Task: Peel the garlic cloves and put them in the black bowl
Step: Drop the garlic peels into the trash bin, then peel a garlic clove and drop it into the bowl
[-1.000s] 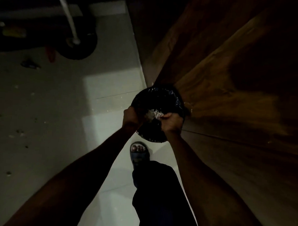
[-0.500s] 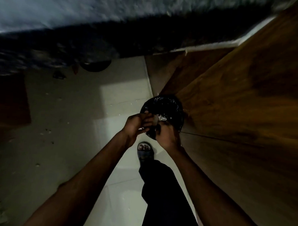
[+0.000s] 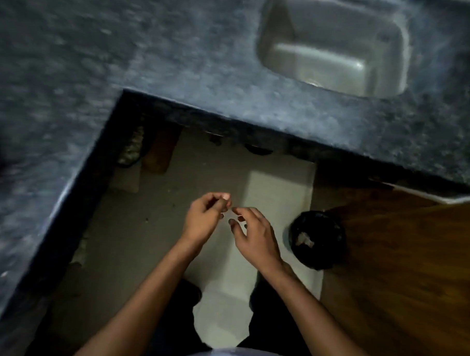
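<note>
Head view is showing the left hand [image 3: 203, 221] pinching a pale garlic clove [image 3: 225, 196], right hand [image 3: 255, 236] hovering beside, fingers loosely spread.

You stand on a pale tiled floor [image 3: 279, 196]. A black bin [image 3: 317, 240] with pale scraps inside sits on it at its right edge, touching the brown wood cabinet [image 3: 402, 266]. A dark speckled counter [image 3: 72, 63] with a metal sink [image 3: 334, 42] wraps the floor's far and left edges.
</note>
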